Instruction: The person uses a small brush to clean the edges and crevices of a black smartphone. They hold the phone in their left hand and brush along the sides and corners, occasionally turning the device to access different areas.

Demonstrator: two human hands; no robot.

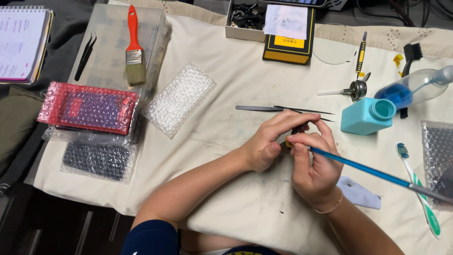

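Both hands meet at the middle of a cream cloth (222, 94). My left hand (269, 141) pinches a small dark part (298, 128) between thumb and forefinger. My right hand (314, 165) holds a thin blue-handled brush (373, 172) whose long handle runs off to the lower right; its tip sits at the small part, hidden by my fingers. A bit of yellow shows between the two hands. Black tweezers (283, 109) lie just beyond my fingers.
An orange-handled paintbrush (134, 47) lies on a clear box. Bubble-wrapped items: red (87, 107), clear (180, 97), dark (96, 159). A teal bottle (368, 115), blue spray bottle (415, 87), toothbrush (417, 189), yellow-black box (289, 42), notebook (21, 42) and white wipe (361, 193) surround me.
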